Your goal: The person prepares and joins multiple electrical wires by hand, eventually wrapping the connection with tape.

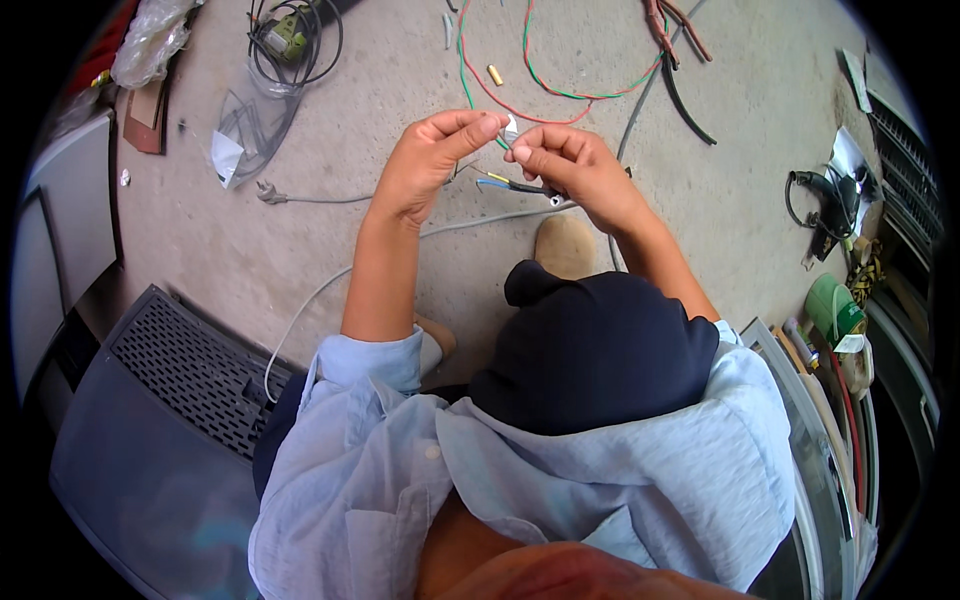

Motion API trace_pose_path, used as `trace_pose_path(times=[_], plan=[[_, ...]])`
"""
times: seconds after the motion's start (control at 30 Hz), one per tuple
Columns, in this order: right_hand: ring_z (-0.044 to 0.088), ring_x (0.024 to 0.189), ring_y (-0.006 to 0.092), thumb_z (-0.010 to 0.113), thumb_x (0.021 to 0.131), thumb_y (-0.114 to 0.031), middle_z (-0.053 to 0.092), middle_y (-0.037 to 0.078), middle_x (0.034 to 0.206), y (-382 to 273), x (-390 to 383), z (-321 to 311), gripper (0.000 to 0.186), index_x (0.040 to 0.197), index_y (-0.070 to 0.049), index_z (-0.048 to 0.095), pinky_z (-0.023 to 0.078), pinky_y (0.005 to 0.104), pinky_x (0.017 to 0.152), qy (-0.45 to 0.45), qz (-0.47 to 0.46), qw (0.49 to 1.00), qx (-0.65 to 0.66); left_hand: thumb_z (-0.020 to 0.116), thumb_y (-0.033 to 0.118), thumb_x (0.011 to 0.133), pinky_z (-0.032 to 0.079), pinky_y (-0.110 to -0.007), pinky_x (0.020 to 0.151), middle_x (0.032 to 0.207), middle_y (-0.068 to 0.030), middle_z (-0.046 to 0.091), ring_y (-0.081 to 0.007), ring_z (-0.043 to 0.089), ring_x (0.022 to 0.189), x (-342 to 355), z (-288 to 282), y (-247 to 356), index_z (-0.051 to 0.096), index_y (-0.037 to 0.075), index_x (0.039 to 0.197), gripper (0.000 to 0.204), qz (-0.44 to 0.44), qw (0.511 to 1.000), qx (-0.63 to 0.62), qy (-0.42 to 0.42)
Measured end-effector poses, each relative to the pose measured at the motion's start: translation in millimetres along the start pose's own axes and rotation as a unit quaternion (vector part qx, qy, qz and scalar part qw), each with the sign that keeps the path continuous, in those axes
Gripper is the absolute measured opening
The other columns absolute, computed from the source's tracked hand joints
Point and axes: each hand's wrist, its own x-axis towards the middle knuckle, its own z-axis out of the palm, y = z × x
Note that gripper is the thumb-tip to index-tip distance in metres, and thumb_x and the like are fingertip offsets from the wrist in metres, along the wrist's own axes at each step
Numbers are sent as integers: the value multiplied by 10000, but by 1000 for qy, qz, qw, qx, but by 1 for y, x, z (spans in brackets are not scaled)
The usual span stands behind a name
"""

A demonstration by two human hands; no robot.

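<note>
At the far left, a grey panel [80, 215] stands beside the concrete floor [320, 235], with a dark perforated panel [185, 370] below it. Farther up, a clear plastic bag [255, 130] lies near a green tool [287, 37] partly covered by coiled black cable. A grey plug [270, 193] and its cord rest on the floor, left of the left hand [432, 165], whose thumb and forefinger pinch a small silvery strip [510, 127]. That strip sits between both hands, above the floor. A bit of green wire [502, 144] shows just under it. Beyond lie a brass-coloured cylinder [495, 75] and looping red and green wires [560, 121]. The right hand [582, 175] pinches at the strip's lower end, its other fingers curled. Near it, a dark cable [527, 187] shows blue and yellow cores; a beige shoe [565, 247] is below. At the right are black-sheathed cable [684, 107], a black corded device [838, 200] and a green container [836, 308].
</note>
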Motion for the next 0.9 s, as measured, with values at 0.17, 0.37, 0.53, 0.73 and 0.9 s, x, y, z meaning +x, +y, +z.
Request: trace_pose_path(times=[0.17,0.37,0.53,0.73,0.9], plan=[[443,603,-2,657,899,-271,596,-54,740,3,-1,3,204,961,-77,674,315,175,520,-7,16,999,30,779,226,810,402,-233,805,896,17,672,-65,542,853,4,4,-19,691,80,930,209,-12,989,-145,25],[447,600,-1,666,894,-259,593,-57,734,5,-2,3,194,937,-70,663,315,175,524,-7,21,999,33,756,216,835,411,-249,808,881,23,629,-78,558,865,8,4,-31,620,112,920,190,-22,979,-201,9],[456,619,11,696,878,-203,601,-49,780,11,-1,5,130,908,-88,645,333,181,552,38,1,998,48,767,239,827,395,-226,795,863,33,648,-53,531,860,7,11,-24,661,98,912,196,22,987,-150,53],[468,614,19,717,865,-208,625,-33,759,8,0,3,140,884,-93,638,345,190,559,67,1,997,45,707,229,882,390,-242,897,952,0,657,-68,550,939,9,13,-21,669,60,989,203,65,989,-122,43],[461,597,15,713,861,-219,634,-24,732,5,2,0,153,874,-79,652,326,186,531,63,6,997,50,675,229,908,383,-222,866,947,26,630,-58,524,914,13,13,-21,666,70,1022,196,74,989,-120,34]])
